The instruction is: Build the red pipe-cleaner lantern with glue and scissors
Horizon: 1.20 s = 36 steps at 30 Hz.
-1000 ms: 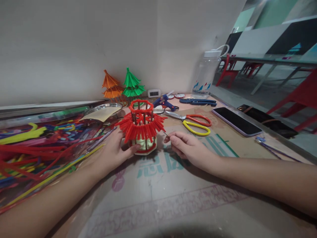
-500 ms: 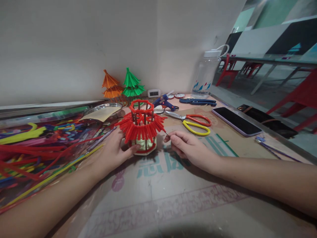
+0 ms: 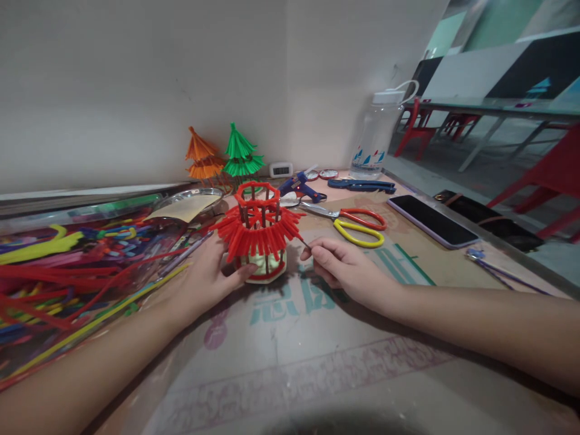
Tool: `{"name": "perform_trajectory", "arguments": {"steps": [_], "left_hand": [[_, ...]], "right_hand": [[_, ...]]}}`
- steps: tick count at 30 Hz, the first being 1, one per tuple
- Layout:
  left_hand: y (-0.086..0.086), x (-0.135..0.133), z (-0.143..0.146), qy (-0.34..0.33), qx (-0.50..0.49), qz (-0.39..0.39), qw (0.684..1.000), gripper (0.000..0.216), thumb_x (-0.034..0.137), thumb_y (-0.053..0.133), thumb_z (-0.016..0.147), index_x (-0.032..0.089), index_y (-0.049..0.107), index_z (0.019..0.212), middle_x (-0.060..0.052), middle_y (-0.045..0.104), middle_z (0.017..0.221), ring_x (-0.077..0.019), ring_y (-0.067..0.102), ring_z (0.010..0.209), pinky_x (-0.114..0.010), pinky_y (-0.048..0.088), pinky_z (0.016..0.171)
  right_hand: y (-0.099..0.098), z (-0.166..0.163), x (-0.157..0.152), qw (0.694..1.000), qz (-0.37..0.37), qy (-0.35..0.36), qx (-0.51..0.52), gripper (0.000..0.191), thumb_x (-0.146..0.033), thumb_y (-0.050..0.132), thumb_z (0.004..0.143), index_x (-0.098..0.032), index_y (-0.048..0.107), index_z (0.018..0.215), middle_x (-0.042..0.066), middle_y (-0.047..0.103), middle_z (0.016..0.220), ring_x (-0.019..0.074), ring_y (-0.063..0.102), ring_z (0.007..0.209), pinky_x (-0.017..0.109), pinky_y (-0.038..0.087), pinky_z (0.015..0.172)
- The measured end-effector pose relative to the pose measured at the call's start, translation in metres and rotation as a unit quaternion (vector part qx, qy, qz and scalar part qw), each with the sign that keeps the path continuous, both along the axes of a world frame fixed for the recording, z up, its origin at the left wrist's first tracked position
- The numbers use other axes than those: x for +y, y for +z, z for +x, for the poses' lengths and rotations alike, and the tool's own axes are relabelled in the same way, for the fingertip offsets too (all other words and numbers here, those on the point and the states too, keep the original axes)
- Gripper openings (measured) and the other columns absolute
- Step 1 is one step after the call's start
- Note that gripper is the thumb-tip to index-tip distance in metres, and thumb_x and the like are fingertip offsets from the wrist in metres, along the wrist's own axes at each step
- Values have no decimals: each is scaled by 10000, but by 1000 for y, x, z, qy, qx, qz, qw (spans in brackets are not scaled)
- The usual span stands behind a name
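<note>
A small red pipe-cleaner pavilion with a fringed roof and a pale base stands on the table in front of me. My left hand wraps around its lower left side, thumb against the base. To its right, my right hand is pinched on a thin dark stick whose tip meets the red fringe.
A heap of coloured pipe cleaners fills the left. Behind stand orange and green pavilions, a metal dish, a blue glue gun, scissors, a water bottle and a phone.
</note>
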<state>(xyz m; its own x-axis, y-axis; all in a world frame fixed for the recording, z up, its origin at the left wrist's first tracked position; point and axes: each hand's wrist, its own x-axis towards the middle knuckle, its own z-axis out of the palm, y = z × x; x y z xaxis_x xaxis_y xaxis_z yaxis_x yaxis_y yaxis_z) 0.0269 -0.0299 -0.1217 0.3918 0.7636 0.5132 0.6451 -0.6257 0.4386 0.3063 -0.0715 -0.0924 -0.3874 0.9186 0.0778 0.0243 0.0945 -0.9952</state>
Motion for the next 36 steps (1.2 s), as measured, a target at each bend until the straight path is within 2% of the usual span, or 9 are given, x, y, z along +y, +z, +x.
{"name": "perform_trajectory", "arguments": {"steps": [4,13,17,22,31,36], "left_hand": [[2,0,2,0,1,7,1000,365,470,643,886,207,603,1136,-81,654,1172,-288,626,1075,-442,481,962],[1,0,-1,-2,9,8,1000,360,477,642,885,200,607,1112,-87,658,1139,-293,618,1078,-450,480,963],[1,1,-1,6,11,8,1000,319,479,642,882,192,618,1020,-87,661,1102,-294,623,1061,-448,486,953],[1,1,0,-1,9,17,1000,366,473,644,882,205,604,1127,-82,660,1149,-287,630,1054,-443,490,951],[-1,2,-2,8,14,18,1000,350,479,640,881,190,618,1077,-96,665,1127,-301,630,1049,-461,497,941],[0,1,0,2,1,-4,1000,405,470,653,874,205,589,1173,-95,652,1202,-299,634,1088,-463,496,973]], "right_hand": [[0,-1,0,1000,-12,3,-4,389,-546,550,922,-158,559,896,-92,357,562,71,266,482,244,182,432],[1,-1,-1,1000,-17,3,6,400,-567,560,909,-168,539,903,-96,355,575,72,267,490,248,190,437],[1,0,-1,1000,-14,4,0,398,-559,541,918,-162,554,902,-97,345,566,75,259,485,252,180,437],[0,-1,0,1000,-21,3,4,396,-558,560,906,-162,558,906,-104,322,555,74,250,480,253,174,436],[2,-1,-1,1000,-22,1,5,377,-543,554,911,-167,549,890,-100,349,563,70,256,481,255,173,441],[2,-1,-2,1000,-19,-2,-14,371,-528,571,898,-158,576,922,-102,337,561,76,271,485,263,199,458]]}}
